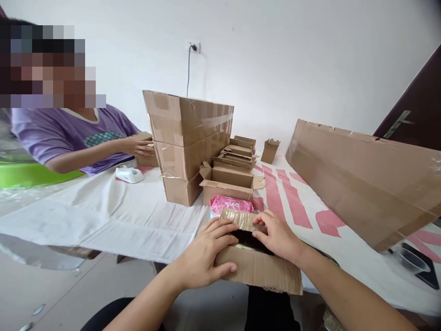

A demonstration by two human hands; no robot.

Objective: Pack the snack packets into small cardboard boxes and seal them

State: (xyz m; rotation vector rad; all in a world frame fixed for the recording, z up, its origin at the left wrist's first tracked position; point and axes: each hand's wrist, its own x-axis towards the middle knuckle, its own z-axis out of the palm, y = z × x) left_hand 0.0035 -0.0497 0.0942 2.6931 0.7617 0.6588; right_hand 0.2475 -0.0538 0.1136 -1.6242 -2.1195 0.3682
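Observation:
A small cardboard box [262, 269] sits at the table's near edge in front of me, its top partly open on a dark gap. My left hand [210, 255] grips the box's left end, fingers over the top and thumb along the near side. With curled fingers, my right hand [275, 232] holds the edge of the taped top flap [237, 219]. Just behind the box lies a pink packet [230, 204]. What is inside the box is too dark to make out.
Three long taped boxes [206, 119] are stacked at centre-left, beside several open small boxes [230, 177]. A large carton [358, 179] stands at right. A co-worker in a purple shirt [72, 133] handles a small box [146, 158]. A white tape dispenser [129, 174] lies nearby.

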